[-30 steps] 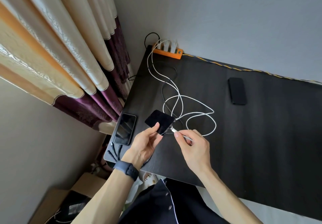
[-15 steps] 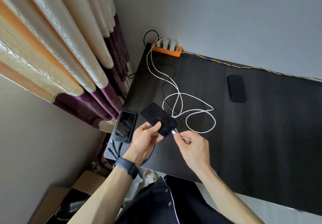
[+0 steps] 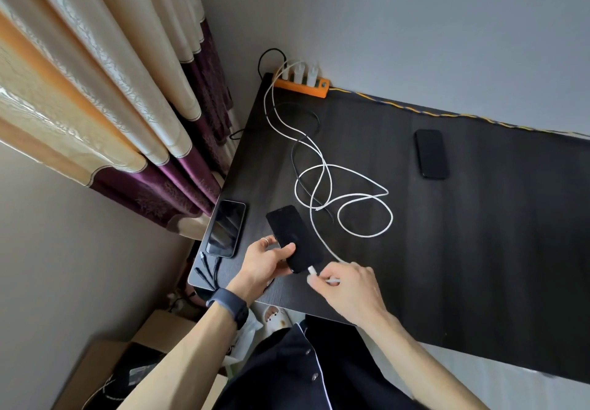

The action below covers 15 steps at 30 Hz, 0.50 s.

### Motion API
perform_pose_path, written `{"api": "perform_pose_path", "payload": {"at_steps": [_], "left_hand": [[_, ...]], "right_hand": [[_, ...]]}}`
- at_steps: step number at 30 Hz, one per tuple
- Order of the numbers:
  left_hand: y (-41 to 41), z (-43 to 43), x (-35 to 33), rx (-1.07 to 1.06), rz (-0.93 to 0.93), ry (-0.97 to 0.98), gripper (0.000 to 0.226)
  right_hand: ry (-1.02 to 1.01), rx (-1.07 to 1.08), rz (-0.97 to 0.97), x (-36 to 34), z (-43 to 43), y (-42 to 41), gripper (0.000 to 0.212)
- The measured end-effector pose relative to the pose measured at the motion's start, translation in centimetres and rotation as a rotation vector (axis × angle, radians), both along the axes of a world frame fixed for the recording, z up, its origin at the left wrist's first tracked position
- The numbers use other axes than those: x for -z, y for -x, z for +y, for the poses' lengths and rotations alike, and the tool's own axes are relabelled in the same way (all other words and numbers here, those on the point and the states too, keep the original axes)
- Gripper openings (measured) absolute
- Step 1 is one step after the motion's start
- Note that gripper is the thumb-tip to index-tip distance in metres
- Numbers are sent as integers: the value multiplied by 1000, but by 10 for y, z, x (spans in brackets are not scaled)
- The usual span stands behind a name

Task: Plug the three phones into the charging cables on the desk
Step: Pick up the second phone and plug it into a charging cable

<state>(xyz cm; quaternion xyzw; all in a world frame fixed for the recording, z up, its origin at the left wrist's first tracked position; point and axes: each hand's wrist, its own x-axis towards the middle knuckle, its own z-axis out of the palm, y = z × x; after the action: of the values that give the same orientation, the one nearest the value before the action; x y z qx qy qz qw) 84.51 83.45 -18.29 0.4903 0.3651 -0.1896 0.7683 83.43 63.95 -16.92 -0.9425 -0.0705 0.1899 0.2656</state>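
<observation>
Three phones show: one (image 3: 226, 232) lies flat at the table's (image 3: 479, 234) left edge, the left hand (image 3: 266, 263) now grips the lowered middle phone (image 3: 295, 239), its bottom end just beside the white cable plug (image 3: 312, 271) pinched in the right hand (image 3: 348, 288), and the third (image 3: 431, 153) lies far right.

1. Worn on the head; looks forward and steeply down onto a dark desk (image 3: 479, 250), tilted so its back edge slopes down to the right.
2. Wide-angle: bends the curtains (image 3: 95, 90) at left and the wall behind.
3. Sits close over the near edge, by the near left corner; left hand (image 3: 265, 266) and right hand (image 3: 348, 285) low in the middle, forearms running in from the bottom.
4. Reaches to the far left corner, where an orange power strip (image 3: 301, 85) lies; cuts the right side off.
5. Only one view, so nothing shared.
</observation>
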Motion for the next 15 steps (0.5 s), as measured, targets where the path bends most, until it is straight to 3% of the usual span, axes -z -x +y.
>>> {"api": "perform_pose_path", "payload": {"at_steps": [3,6,9,15], "left_hand": [[5,4,22,121,84,-101,32],[9,0,43,279,126,-216,35],[10,-11,59,472,104,-368,42],[14,-21,74,791,108,-641,52]], "right_hand": [[395,-277,117,21,-24,2,40],[548,-379,112,41,-44,8,29],[570,-316,78,52,-45,9,29],[504,-272,230,67,-33,10,30]]}}
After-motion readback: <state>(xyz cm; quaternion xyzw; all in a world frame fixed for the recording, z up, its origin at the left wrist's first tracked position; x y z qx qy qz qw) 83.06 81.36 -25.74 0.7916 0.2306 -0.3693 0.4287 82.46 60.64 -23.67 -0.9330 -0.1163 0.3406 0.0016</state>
